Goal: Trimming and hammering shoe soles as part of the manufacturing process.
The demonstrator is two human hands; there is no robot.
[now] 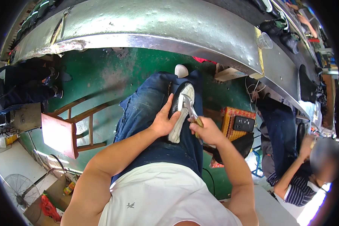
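You are holding a black shoe (181, 122), its pale sole facing up, on your lap over your blue jeans (139, 98), with its rounded end pointing far. Your left hand (164, 120) is gripping the shoe from its left side, the thumb lying over the edge of the sole and one finger stretching along the side toward the far end. Your right hand (207, 130) is closing around the handles of a metal pincer tool (192, 110), whose curved head is resting against the far half of the sole. A metal-topped bench (158, 26) is running across the far side. A wooden stool (60, 133) is standing to your left; to your right, a black phone (244, 124) is lying on a woven surface, and farther right a person in a striped shirt (300, 190) is sitting.
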